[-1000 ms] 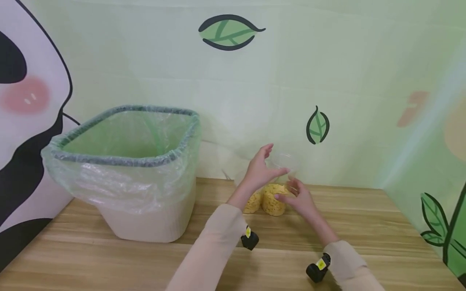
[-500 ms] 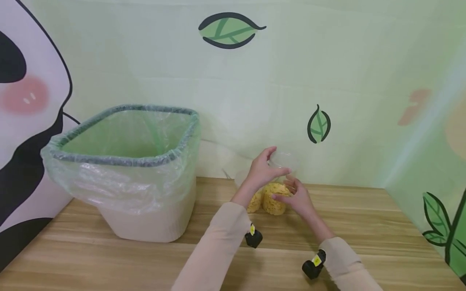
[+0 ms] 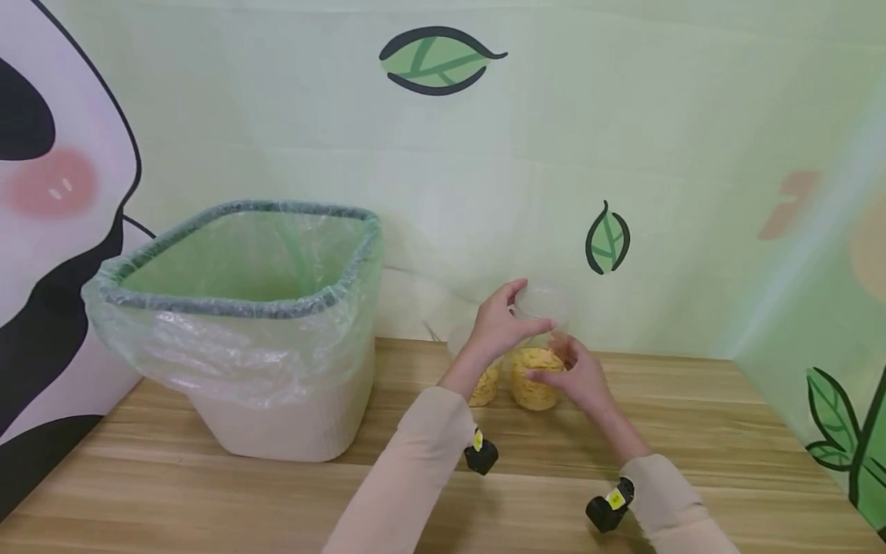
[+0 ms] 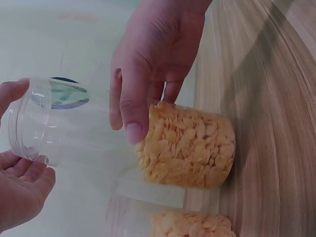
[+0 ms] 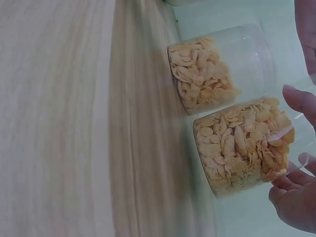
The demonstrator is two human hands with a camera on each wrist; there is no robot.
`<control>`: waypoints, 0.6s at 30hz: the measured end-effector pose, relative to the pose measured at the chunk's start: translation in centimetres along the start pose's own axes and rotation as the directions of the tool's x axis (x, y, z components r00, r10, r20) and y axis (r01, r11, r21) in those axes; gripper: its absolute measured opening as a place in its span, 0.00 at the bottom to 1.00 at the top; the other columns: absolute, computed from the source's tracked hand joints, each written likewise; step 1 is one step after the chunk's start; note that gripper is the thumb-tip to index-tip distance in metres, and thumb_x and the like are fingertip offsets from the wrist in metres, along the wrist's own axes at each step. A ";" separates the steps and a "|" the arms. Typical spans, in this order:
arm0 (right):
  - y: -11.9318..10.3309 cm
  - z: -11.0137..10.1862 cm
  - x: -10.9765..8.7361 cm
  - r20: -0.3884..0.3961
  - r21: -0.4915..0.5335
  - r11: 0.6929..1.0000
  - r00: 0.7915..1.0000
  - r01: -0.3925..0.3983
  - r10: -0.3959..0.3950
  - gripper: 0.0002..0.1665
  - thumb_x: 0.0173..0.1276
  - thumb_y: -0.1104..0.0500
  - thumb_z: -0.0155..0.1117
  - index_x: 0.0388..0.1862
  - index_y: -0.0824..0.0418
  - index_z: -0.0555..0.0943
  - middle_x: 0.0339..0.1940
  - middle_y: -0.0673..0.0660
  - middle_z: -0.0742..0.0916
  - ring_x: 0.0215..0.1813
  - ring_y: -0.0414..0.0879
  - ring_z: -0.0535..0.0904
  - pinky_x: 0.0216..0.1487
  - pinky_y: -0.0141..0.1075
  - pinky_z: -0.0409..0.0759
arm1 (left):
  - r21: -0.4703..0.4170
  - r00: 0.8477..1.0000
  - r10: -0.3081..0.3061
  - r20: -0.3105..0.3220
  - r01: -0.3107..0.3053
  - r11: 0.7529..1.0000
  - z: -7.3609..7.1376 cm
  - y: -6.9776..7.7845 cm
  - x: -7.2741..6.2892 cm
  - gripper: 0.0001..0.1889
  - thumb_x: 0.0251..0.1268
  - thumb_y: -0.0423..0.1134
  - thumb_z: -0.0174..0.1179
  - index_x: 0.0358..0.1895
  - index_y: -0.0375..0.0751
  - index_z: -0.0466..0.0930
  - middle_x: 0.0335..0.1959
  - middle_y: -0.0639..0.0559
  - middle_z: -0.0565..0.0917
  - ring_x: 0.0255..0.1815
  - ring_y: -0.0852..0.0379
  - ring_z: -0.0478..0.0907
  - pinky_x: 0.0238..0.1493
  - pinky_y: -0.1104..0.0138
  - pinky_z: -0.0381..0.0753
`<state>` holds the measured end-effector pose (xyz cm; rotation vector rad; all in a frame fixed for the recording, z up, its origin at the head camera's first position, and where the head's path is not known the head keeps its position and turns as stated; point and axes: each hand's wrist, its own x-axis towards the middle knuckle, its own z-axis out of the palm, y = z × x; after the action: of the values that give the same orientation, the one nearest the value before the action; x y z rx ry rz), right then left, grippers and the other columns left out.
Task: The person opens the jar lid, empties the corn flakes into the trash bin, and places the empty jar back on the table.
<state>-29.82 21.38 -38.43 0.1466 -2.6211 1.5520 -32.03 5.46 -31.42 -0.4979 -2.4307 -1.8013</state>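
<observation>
Even, soft light is spread over the head view; white glints are thrown off the bin liner, and a pale diagonal streak is laid across the backdrop at right. In the dimmer left wrist view, the tabletop is crossed by shadow, and faint reflections are caught on the clear rim; in the right wrist view, the jar of flakes is shown slightly soft

Two flake jars, one bin
</observation>
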 end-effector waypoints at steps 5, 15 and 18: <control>-0.6 -0.5 -0.4 -0.014 -0.016 1.000 1.000 0.011 -0.011 0.52 0.49 0.50 0.73 0.68 0.64 0.58 0.60 0.67 0.72 0.64 0.61 0.63 0.65 0.51 0.59 | -0.021 1.000 0.003 0.012 -0.003 1.000 -0.2 0.4 -0.3 0.41 0.46 0.45 0.70 0.66 0.45 0.61 0.64 0.48 0.67 0.62 0.50 0.65 0.57 0.60 0.70; -1.9 -1.2 -1.7 -0.019 -0.024 0.999 0.999 0.031 -0.031 0.47 0.48 0.52 0.74 0.63 0.66 0.63 0.59 0.66 0.73 0.62 0.60 0.66 0.64 0.51 0.61 | -0.078 0.997 0.023 0.067 -0.018 0.997 -1.1 1.5 -1.4 0.40 0.49 0.42 0.69 0.67 0.44 0.60 0.65 0.48 0.65 0.64 0.51 0.63 0.61 0.62 0.66; -2.2 -1.5 -2.2 -0.012 -0.013 0.999 0.999 0.045 -0.046 0.47 0.48 0.53 0.74 0.63 0.66 0.63 0.58 0.66 0.73 0.62 0.61 0.66 0.63 0.52 0.62 | -0.096 0.996 0.030 0.090 -0.021 0.995 -1.3 1.8 -1.7 0.40 0.49 0.41 0.68 0.67 0.45 0.59 0.65 0.49 0.65 0.64 0.52 0.62 0.62 0.63 0.65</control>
<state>-27.31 21.68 -36.06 0.1938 -2.5988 1.5168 -30.04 4.40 -29.77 -0.6298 -2.3924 -1.9320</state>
